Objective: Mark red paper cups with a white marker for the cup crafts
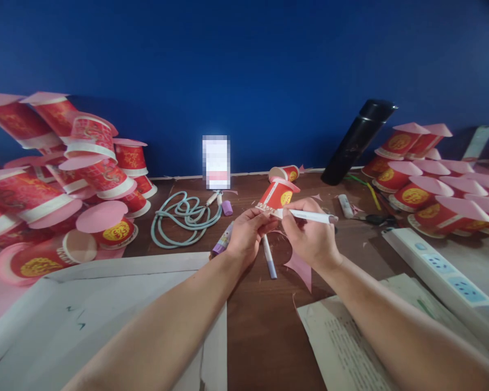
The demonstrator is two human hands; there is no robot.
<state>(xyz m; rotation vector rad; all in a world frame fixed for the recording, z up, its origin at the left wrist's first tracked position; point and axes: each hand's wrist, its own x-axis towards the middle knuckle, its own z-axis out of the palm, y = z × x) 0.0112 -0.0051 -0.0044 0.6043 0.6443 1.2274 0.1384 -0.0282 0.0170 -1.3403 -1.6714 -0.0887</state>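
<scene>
At the middle of the table my left hand [248,231] grips the white rim of a red paper cup [276,194], which has a pink paper disc on its far end and a yellow emblem on its side. My right hand [312,233] pinches a white marker [312,216], its tip at the cup's rim, where dark marks run along the white band. Behind this cup lies another red cup [285,173]. Below the hands are a second white pen [269,258] and a pink paper scrap [300,270]. A purple glue stick [223,239] is partly hidden by my left wrist.
Red cups with pink discs are heaped at left [106,179] and right [421,195]. A coiled cable [158,225], a blurred bright screen [216,160], a black flask [358,142], a power strip [440,266], a white sheet [106,326] and printed paper [330,331] surround the hands.
</scene>
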